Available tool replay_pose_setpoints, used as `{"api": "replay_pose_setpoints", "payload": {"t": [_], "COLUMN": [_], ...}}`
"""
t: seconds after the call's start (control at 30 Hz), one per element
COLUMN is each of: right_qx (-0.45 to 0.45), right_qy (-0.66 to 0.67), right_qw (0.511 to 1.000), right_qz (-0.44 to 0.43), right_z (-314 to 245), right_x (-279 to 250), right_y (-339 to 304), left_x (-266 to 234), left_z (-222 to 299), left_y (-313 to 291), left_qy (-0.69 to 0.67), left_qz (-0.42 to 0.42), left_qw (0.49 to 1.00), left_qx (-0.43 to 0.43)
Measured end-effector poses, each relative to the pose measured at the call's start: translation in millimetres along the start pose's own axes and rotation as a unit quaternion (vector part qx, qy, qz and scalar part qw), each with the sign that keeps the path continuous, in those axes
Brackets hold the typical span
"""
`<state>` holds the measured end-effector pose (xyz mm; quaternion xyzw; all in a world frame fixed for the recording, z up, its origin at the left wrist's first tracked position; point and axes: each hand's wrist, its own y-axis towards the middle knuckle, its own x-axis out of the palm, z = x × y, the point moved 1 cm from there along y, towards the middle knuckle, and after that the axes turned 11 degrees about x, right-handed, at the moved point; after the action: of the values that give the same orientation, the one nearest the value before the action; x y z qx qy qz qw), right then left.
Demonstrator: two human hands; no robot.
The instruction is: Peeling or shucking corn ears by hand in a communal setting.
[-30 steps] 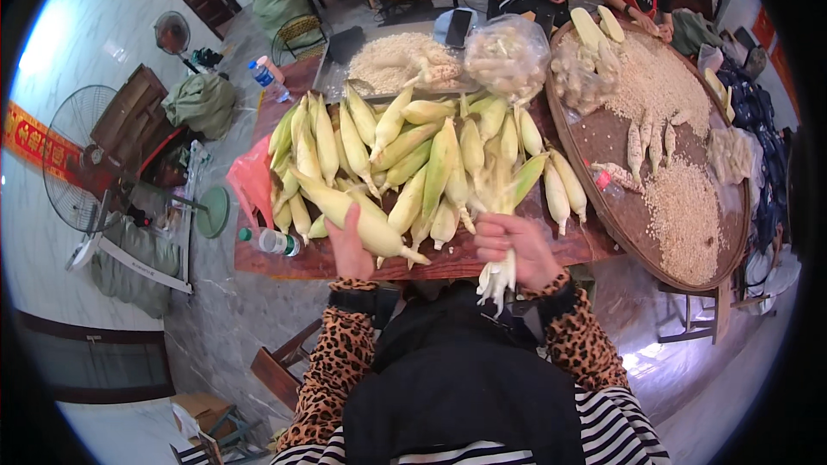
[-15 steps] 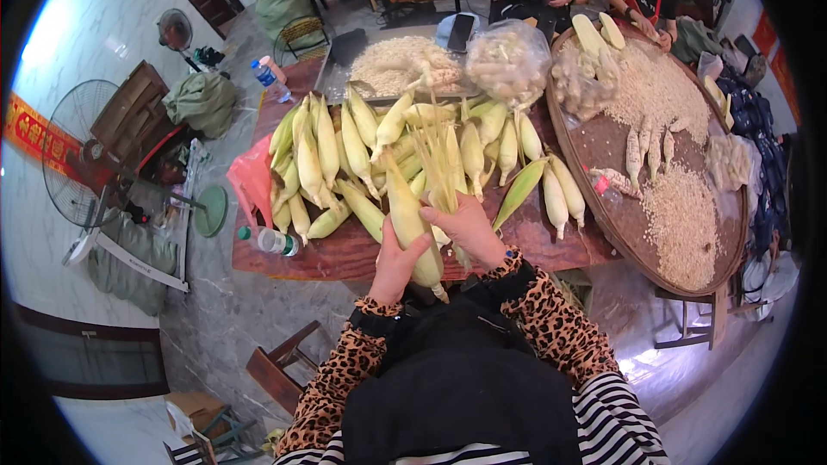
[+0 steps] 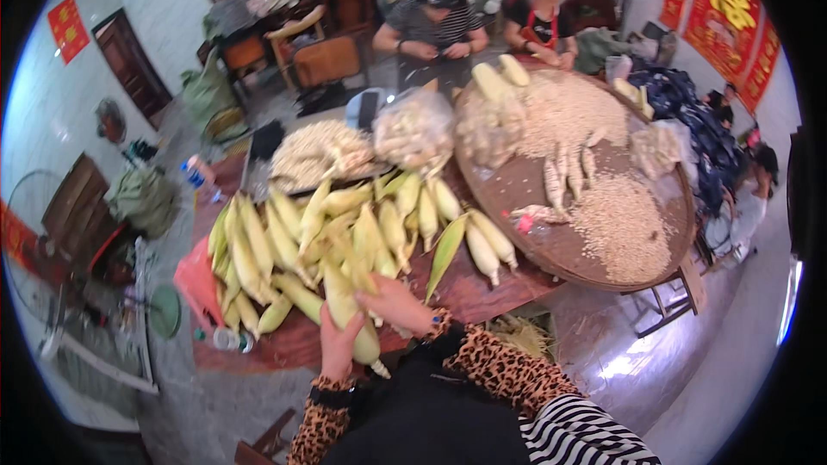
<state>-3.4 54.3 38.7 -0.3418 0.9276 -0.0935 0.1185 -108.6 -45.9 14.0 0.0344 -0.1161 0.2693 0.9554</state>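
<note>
A pale green ear of corn in its husk (image 3: 367, 341) leans over the near edge of the table, its stalk end toward me. My left hand (image 3: 338, 346) is wrapped round its lower part from the left. My right hand (image 3: 398, 303) closes on the husk leaves along the ear's right side; its fingertips are partly hidden. Just beyond my hands lies a heap of unshucked corn ears (image 3: 250, 245). To the right of the heap are a loose green husked ear (image 3: 447, 257) and two paler ears (image 3: 482, 254).
A large round woven tray (image 3: 517, 185) holds loose kernels (image 3: 620, 228), bare cobs (image 3: 564, 174) and bagged corn. Behind the heap are a kernel pile (image 3: 317, 153) and a plastic bag of cobs (image 3: 415, 131). A bottle (image 3: 231, 340) lies near left. Two people sit across the table.
The view has tilted up and swung right, so the table sits lower and further left. Both hands still hold the ear; the husk leaves beside my right hand stand out less.
</note>
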Motion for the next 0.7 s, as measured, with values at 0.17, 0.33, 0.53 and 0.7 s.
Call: {"api": "replay_pose_setpoints", "payload": {"t": [0.17, 0.33, 0.53, 0.7], "right_qx": [-0.063, -0.035, 0.106, 0.19], "right_qy": [-0.068, -0.1, 0.328, 0.551], "right_qw": [0.995, 0.983, 0.93, 0.804], "right_qz": [0.025, 0.152, 0.127, -0.119], "right_z": [19.3, 29.2, 60.7, 27.8], "right_x": [-2.5, 18.2, 4.7, -23.5], "right_y": [6.7, 11.5, 38.0, 0.5], "left_x": [12.5, 7.2, 1.7, -26.8], "left_z": [10.3, -2.1, 20.4, 19.5], "left_y": [0.7, 5.5, 2.4, 19.1], "left_qy": [0.009, 0.107, -0.078, -0.131], "left_qz": [-0.039, -0.009, 0.098, 0.141], "left_qw": [0.999, 0.992, 0.99, 0.979], "left_qx": [0.002, 0.07, 0.057, 0.062]}}
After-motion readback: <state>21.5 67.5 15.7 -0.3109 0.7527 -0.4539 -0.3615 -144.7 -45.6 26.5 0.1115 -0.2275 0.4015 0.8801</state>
